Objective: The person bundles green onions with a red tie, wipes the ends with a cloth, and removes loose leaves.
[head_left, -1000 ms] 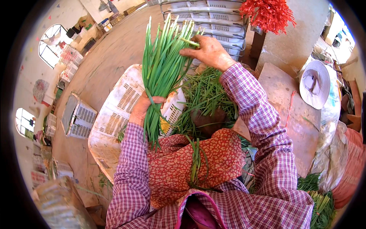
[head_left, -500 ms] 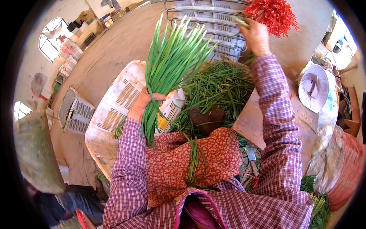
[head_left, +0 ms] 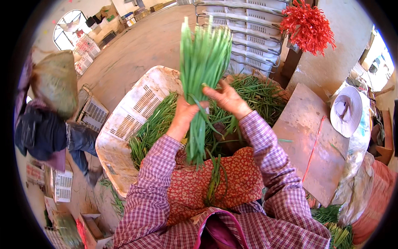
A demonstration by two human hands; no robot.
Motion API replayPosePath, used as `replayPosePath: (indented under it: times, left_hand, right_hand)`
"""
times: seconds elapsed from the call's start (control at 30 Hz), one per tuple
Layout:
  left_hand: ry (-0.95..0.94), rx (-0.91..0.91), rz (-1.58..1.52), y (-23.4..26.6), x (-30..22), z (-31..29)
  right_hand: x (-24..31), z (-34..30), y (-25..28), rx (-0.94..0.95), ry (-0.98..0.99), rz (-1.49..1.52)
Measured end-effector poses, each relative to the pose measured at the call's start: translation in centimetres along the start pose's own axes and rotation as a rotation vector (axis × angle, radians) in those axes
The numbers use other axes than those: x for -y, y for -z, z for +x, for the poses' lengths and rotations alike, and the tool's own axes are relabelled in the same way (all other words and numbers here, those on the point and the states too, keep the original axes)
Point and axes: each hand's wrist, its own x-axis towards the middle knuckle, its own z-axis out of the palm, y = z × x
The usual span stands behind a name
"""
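Note:
Upright before me is a thick bunch of green chives (head_left: 204, 62), pale cut ends at the top. My left hand (head_left: 182, 114) is wrapped round its lower part, and the leaf tips hang down towards my lap. At the bunch's right side my right hand (head_left: 228, 98) is closed, thumb and fingers pressed against the stalks; a loose leaf hangs below it. Behind and below both hands lies a heap of loose chives (head_left: 261, 97), beside and inside a white plastic crate (head_left: 124, 120). A few limp leaves (head_left: 214, 178) rest on the red patterned cloth (head_left: 242, 174) over my lap.
Stacked white crates (head_left: 253, 29) stand ahead, with a red bundle of ties (head_left: 307, 27) beside them. A red strip (head_left: 314, 149) lies on the board (head_left: 290, 137) at right, near a hat (head_left: 345, 111). At left, a person (head_left: 45, 130) is beside a large sack (head_left: 56, 85).
My right hand has come down from the upper right to the bunch. The bunch has shifted right and stands more upright. The person at left has come further into view.

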Motion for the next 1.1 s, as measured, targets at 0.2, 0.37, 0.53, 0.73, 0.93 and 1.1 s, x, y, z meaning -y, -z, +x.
replayPosePath:
  times: [0.2,0.37,0.53,0.73,0.93,1.1]
  left_hand:
    - [-0.244,-0.078,0.933,-1.0,1.7,-1.0]
    - [-0.421,0.179,0.786,-1.2,-0.1,-1.6]
    - [-0.006,0.517,0.119,-0.7,-4.1,-2.6]
    - [0.159,0.258,0.44,7.1,-2.8,1.6]
    - [-0.057,-0.045,0.569,8.4,-1.0,3.1]
    - [-0.004,0.34,-0.631,3.4,0.3,2.1]
  right_hand:
    - [-0.4,-0.1,-3.2,-0.145,-0.017,0.12]
    - [1.5,-0.1,0.0,-0.061,-0.133,0.163]
    - [4.0,-1.7,4.0,0.034,-0.374,0.38]
    - [2.3,-3.1,8.6,0.243,-0.439,0.667]
    - [0.8,-5.5,4.9,0.426,-0.411,0.667]
    - [-1.7,-8.4,-0.7,0.579,-0.468,0.704]
